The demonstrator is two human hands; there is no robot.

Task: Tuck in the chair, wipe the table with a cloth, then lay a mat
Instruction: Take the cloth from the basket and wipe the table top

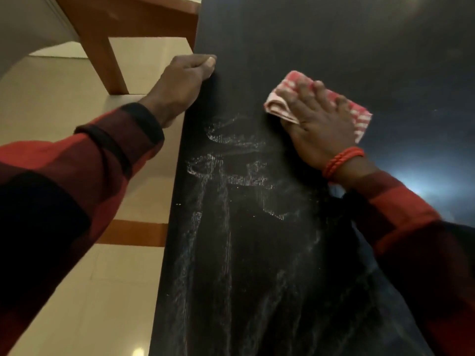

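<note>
A dark, almost black table top (321, 42) fills the right side of the head view, with whitish smeared streaks (231, 160) across its near part. My right hand (318, 124) lies flat on a folded red-and-white checked cloth (288, 83), pressing it onto the table. My left hand (180, 83) grips the table's left edge, fingers curled over the rim. A wooden chair (108, 29) stands at the upper left, partly under the table edge. No mat is in view.
Pale glossy floor tiles (84, 291) run along the left of the table. A second orange-brown wooden piece (133, 232) shows beneath the table edge lower down. A bright light reflection sits on the table at the right (424, 183).
</note>
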